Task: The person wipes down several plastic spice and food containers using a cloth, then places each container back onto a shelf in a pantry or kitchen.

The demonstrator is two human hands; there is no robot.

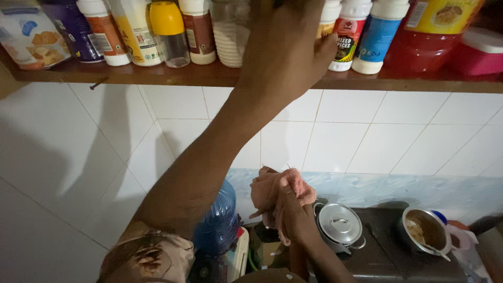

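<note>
Shelf's packed: a white snack bag [29, 39] far left, white bottles with orange [105, 34] and blue labels [378, 36], plus a red jar with a yellow label [429, 31] on the right.

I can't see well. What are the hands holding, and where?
Right hand grips a bunched pink cloth. Left hand reaches among shelf bottles; its hold cannot be told.

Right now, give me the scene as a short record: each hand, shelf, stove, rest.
left hand: raised to the shelf, covering a container among the bottles; grip hidden
right hand: low, closed on a pink cloth
shelf: wooden, holds a yellow-capped bottle, white spice bottles, red jar
stove: lidded pot beside the right hand; open pot with brown food and a spoon
rest: blue water bottle at the left, white tiled wall
</note>
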